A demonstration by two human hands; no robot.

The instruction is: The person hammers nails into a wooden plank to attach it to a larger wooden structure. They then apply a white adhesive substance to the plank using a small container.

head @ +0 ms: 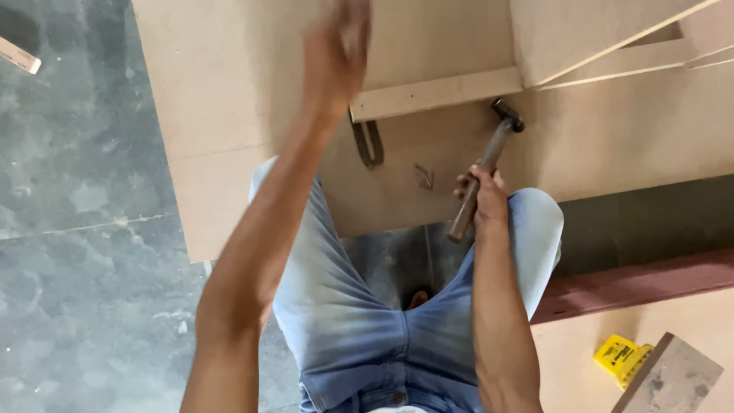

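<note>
Right hand (482, 195) grips hammer (487, 164) over board (229, 92); left hand (336, 53) raised, blurred, grip can't be told.

Matt smooth wooden boards (229, 84), dark worn metal hammer (489, 164), mottled grey stone floor (84, 229)

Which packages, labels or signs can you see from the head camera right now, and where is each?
Yellow package: bottom right, on the pale board beside a grey block; small, flat, bright yellow with dark print and a red mark, partly hidden by the block.
No signs or screens in view.
</note>
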